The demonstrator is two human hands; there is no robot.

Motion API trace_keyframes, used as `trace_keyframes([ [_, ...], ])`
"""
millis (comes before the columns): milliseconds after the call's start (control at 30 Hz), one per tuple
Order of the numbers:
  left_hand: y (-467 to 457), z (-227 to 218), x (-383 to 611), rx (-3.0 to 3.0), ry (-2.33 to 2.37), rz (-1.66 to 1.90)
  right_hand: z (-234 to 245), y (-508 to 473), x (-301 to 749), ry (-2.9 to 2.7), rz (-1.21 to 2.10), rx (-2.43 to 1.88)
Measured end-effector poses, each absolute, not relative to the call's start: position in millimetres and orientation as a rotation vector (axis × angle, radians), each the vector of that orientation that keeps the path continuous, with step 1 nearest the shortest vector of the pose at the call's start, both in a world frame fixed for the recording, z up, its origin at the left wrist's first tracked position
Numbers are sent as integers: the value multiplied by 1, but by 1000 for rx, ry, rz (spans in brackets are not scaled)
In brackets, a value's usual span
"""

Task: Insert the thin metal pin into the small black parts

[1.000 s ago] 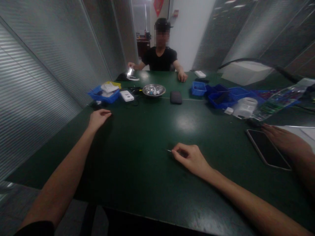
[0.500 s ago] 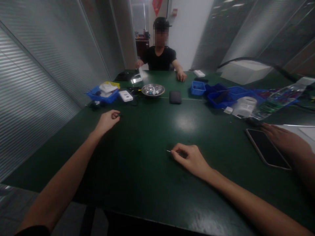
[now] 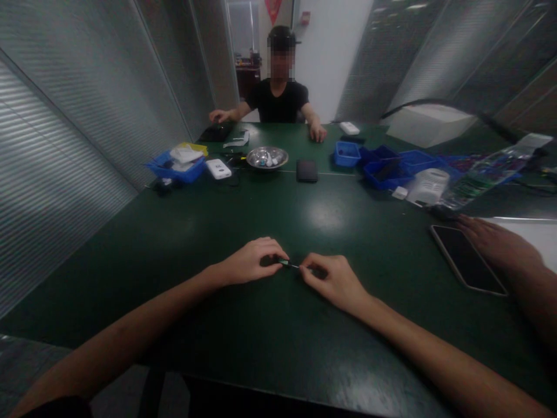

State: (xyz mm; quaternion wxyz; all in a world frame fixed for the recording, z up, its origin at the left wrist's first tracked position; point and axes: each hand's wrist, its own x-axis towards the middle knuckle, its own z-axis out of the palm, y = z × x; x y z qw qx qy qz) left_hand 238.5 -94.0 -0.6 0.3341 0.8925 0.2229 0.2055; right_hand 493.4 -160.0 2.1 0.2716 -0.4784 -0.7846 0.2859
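My left hand (image 3: 255, 259) is closed in a pinch on a small dark piece with a green patch (image 3: 284, 262), too small to name. Just to its right, my right hand (image 3: 333, 274) pinches a thin pale metal rod (image 3: 296, 266) between thumb and fingers. The rod's tip and the small piece meet or nearly meet; I cannot tell whether they are joined. Both hands are low over the green table (image 3: 243, 325), close together in the middle.
A steel dish (image 3: 267, 166) with small parts, a black square pad (image 3: 307, 171) and blue bins (image 3: 347, 154) stand farther back. On the right lie a phone (image 3: 467, 258) and another person's hand (image 3: 505, 241). A person (image 3: 278, 98) sits opposite.
My left hand has come right and nearer with its small piece, up to the rod in my right hand. The person opposite has let go of a white strip and moved a hand left.
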Motion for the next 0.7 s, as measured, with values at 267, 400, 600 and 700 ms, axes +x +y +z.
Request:
trace_keyframes([
  [267,-95,1,237,2351,597,530,4,-159,492,-2160,713,-1295],
  [400,-95,-3,237,2360,603,530,4,-158,490,-2152,743,-1294],
  [600,-94,-6,240,2370,557,516,3,-160,485,-2092,783,-1282],
  [700,-95,-3,241,2337,573,499,5,-160,485,-2060,773,-1302],
])
